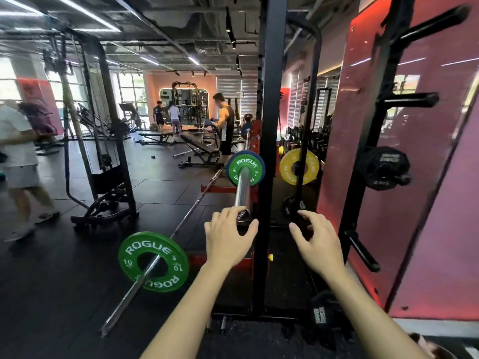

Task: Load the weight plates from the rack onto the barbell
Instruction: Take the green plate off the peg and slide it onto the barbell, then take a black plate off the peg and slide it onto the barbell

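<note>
My left hand rested on the near end of the racked barbell, fingers curled over the sleeve tip and thumb at its right side. A green plate marked ROGUE sat far up that sleeve, against a blue plate whose rim showed just behind it.

My right hand hovered just right of the rack upright, fingers loosely curled and spread, gripping nothing. Its fingertips were near a small black plate hung low behind the upright; contact could not be confirmed.

A second barbell lay on the black floor to the left, carrying a green ROGUE plate marked 10 near its near end.

On the storage post to the right, a black plate hung on one peg; the pegs above and below it were bare. A yellow plate stood upright beyond the rack, partly hidden by a black post. A red wall panel stood behind the storage post.

Several people stood among benches farther back, and one person was blurred at the left edge.
</note>
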Tool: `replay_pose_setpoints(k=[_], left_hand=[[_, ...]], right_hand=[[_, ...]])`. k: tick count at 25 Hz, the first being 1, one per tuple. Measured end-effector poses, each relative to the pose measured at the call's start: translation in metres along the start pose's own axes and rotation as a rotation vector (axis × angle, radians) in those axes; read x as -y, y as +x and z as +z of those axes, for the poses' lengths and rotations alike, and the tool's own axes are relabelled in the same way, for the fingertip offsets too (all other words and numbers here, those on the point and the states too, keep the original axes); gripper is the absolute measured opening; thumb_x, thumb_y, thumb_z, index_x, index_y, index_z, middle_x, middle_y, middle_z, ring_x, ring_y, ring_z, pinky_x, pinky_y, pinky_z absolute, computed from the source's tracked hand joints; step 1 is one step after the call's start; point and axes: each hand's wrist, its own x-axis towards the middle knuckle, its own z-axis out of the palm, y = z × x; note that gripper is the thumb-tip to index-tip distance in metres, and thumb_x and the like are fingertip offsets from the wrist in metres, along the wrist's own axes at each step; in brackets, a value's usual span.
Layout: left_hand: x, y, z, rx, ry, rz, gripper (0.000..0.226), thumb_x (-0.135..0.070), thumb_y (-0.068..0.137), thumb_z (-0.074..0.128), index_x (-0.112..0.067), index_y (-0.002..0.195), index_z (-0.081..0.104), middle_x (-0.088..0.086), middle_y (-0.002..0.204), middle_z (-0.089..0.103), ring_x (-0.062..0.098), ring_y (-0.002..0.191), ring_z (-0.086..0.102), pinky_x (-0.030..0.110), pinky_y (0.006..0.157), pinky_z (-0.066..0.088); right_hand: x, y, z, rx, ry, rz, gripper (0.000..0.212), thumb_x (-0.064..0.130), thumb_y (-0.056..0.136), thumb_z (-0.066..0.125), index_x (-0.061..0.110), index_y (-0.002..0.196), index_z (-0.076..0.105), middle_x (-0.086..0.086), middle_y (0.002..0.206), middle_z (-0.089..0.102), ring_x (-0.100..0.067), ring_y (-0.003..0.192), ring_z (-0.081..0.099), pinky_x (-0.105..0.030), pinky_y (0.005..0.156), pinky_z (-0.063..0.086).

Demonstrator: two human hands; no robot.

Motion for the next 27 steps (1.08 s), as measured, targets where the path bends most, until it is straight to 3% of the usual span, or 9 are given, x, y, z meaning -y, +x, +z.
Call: replay_pose_setpoints(k=[3, 12, 20, 27], left_hand=[[-0.041, -0.012, 0.027, 0.016, 0.001, 0.051, 0.043, -0.061, 0.089, 0.047, -0.037, 0.125, 0.054, -0.015, 0.126, 0.056, 0.014, 0.115, 0.044, 0.041, 0.100, 0.032], [-0.162, -0.008, 0.140, 0.100, -0.032, 0.259, 0.049, -0.064, 0.089, 0.042, -0.035, 0.126, 0.053, -0.015, 0.128, 0.054, 0.015, 0.114, 0.044, 0.037, 0.095, 0.031], [-0.247, 0.058, 0.284, 0.156, -0.058, 0.374, 0.057, -0.066, 0.086, 0.038, -0.031, 0.130, 0.053, -0.007, 0.128, 0.055, 0.021, 0.115, 0.046, 0.043, 0.094, 0.034], [-0.289, 0.139, 0.385, 0.159, -0.087, 0.385, 0.055, -0.064, 0.089, 0.042, -0.031, 0.132, 0.051, -0.007, 0.128, 0.054, 0.021, 0.116, 0.045, 0.042, 0.095, 0.033]], right_hand=[[-0.032, -0.011, -0.040, -0.039, -0.068, 0.012, 0.040, 0.044, 0.090, 0.059, 0.024, 0.124, 0.057, 0.006, 0.114, 0.060, -0.019, 0.107, 0.053, -0.036, 0.087, 0.045], [-0.142, -0.010, -0.139, -0.182, -0.435, 0.139, 0.052, 0.056, 0.088, 0.042, 0.025, 0.127, 0.056, 0.002, 0.119, 0.061, -0.026, 0.106, 0.052, -0.042, 0.084, 0.042], [-0.260, 0.046, -0.177, -0.190, -0.763, 0.297, 0.057, 0.057, 0.089, 0.042, 0.022, 0.133, 0.053, -0.002, 0.122, 0.059, -0.027, 0.108, 0.050, -0.041, 0.084, 0.040], [-0.353, 0.126, -0.182, -0.230, -0.777, 0.344, 0.059, 0.057, 0.087, 0.038, 0.021, 0.131, 0.053, -0.005, 0.118, 0.060, -0.028, 0.106, 0.052, -0.043, 0.084, 0.045]])
